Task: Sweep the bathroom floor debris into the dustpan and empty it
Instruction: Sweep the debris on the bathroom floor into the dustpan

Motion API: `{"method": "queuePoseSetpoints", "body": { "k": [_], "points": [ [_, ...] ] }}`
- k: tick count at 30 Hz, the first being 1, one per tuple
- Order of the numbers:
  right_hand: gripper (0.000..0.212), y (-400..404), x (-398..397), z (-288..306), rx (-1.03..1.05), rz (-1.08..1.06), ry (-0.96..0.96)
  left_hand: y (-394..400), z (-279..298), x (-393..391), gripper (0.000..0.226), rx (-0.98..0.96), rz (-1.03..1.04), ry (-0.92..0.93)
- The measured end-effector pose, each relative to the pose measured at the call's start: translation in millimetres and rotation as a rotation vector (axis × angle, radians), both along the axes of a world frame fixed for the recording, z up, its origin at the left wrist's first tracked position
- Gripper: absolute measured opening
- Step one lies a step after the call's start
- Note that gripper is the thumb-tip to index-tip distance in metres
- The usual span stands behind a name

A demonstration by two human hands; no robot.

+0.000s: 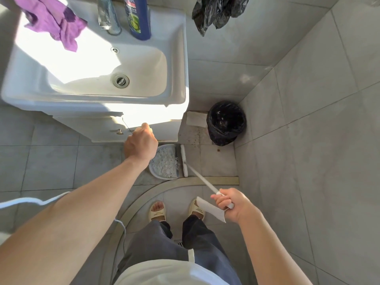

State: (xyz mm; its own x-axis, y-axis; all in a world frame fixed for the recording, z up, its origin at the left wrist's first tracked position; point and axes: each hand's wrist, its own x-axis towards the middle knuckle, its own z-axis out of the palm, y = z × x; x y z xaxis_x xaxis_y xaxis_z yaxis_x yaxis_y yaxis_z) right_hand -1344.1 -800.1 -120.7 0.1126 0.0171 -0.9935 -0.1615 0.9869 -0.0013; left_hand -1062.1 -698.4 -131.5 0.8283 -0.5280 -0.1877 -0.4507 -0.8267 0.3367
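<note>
Round grey dustpan (164,163) on floor tiles just before the sink cabinet (144,124) — heaped with white crumbly debris (165,161). Left hand (140,144) fisted above it, grasp hidden. Right hand (230,204) fingers clamped round slim white broom handle (202,179) — flat head (184,160) touching the pan's edge.

left hand (140,146) hides dustpan (164,161) handle; blue bottle (137,17) top cut off by edge.

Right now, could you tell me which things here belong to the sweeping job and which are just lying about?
For the job: dustpan holding white debris; broom, gripped by the right hand; left hand above the dustpan; black-lined bin.

Lying about: purple cloth and blue bottle on the sink; black bags hanging; paper beside the bin.
</note>
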Motion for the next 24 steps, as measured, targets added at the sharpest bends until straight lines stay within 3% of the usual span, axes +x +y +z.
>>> {"method": "queuePoseSetpoints", "body": {
  "k": [6, 11, 15, 24],
  "points": [
    [0.029, -20, -29, 22, -0.018, -0.033, -0.035, 5, 3, 5, 0.022, 0.0, 0.001, 0.016],
    [0.03, 5, 5, 3, -0.043, 0.105, 0.034, 7, 1, 6, 0.02, -0.006, -0.005, 0.028],
    [0.031, 13, 17, -1, 0.008, 0.043, 0.008, 11, 3, 4, 0.022, -0.012, -0.006, 0.033],
    [0.031, 8, -32, 37, -0.023, 0.091, -0.028, 32, 0, 12, 0.02, -0.018, -0.005, 0.025]
  ]
}}
